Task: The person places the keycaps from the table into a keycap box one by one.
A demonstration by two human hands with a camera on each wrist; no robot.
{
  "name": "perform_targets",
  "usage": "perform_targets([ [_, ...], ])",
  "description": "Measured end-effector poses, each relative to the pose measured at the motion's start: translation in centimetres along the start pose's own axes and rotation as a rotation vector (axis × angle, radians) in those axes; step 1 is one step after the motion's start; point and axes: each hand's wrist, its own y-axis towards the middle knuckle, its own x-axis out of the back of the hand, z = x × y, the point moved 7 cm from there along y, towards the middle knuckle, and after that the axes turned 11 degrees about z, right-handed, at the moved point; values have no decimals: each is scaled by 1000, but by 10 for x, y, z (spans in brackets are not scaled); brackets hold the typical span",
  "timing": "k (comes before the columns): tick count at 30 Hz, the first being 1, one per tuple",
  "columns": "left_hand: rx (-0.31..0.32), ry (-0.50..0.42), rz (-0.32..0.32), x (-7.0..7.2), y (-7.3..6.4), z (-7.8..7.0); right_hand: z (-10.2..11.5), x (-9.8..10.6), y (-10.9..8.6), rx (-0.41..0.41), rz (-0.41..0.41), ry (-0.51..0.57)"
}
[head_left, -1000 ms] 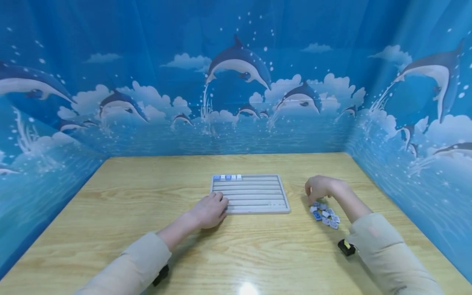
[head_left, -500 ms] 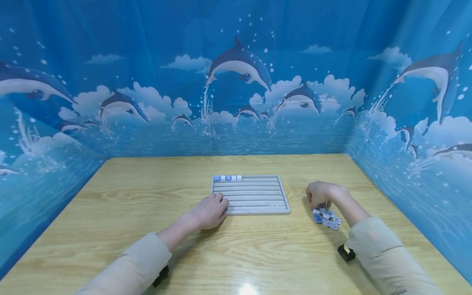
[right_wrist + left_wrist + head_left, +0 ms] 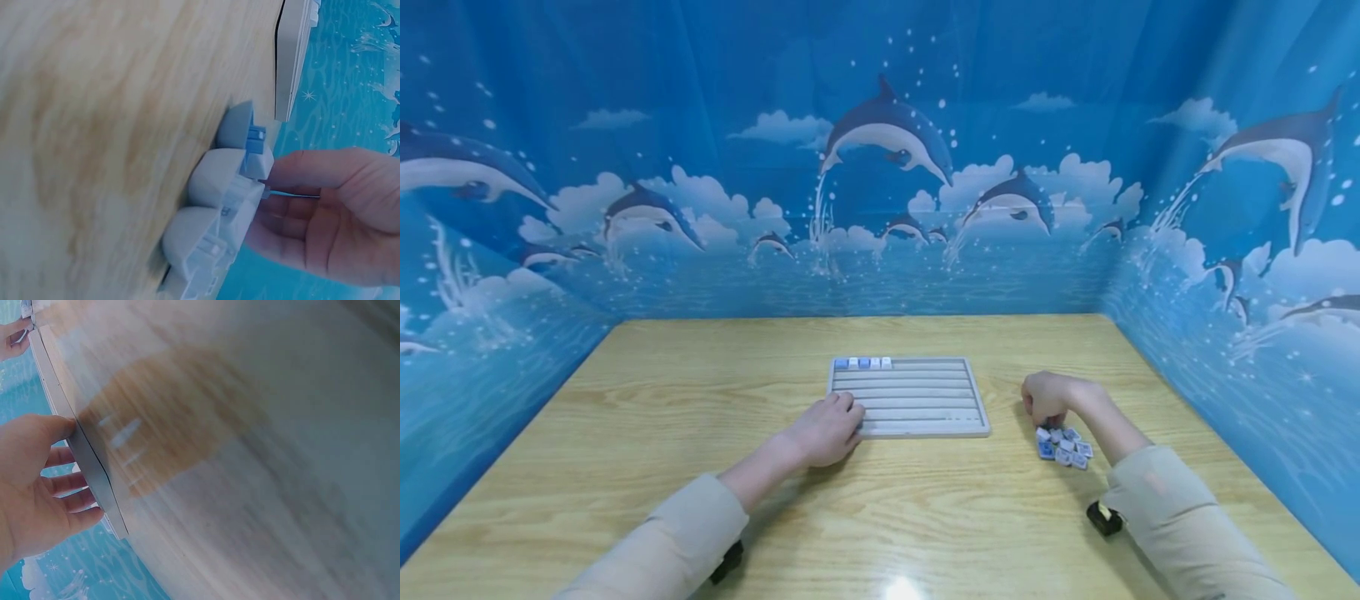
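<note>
A pale grey keycap tray (image 3: 910, 397) with ridged rows lies at mid-table, with several blue and white keycaps (image 3: 864, 363) along the left of its back row. My left hand (image 3: 826, 429) holds the tray's near left corner; in the left wrist view, the thumb presses its front wall and the fingers lie over the top. To the right, loose keycaps (image 3: 1063, 450) form a small pile. My right hand (image 3: 1047, 398) is at the pile's far side, its curled fingers and thumb pinching a keycap mostly hidden behind the others in the right wrist view.
The wooden table (image 3: 715, 358) is bordered by a blue dolphin-print curtain (image 3: 880, 275) at the back and sides. Dark wrist devices are under both sleeves, the right one (image 3: 1104, 517) near the table surface. Bare wood lies between tray and pile.
My right hand has lowered to the far edge of the pile and its fingers have drawn in among the keycaps, some of which have shifted slightly. My left hand stays put on the tray.
</note>
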Motion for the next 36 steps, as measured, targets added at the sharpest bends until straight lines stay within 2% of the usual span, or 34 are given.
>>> perform_targets([
  [3, -3, 0, 1, 0, 0, 0, 1, 7, 2, 49, -60, -68],
  [8, 1, -6, 1, 0, -1, 0, 10, 23, 2, 173, -224, -139],
  [14, 12, 2, -3, 0, 0, 0, 21, 36, 0, 243, -394, -119],
  [18, 12, -3, -5, 0, 1, 0, 24, 41, 1, 259, -471, -110],
  [26, 9, 8, 1, -1, 1, 0, 32, 45, 2, 288, -526, -104],
  [36, 14, 15, 16, 0, 3, 1, 51, 45, 12, 265, -500, -130],
])
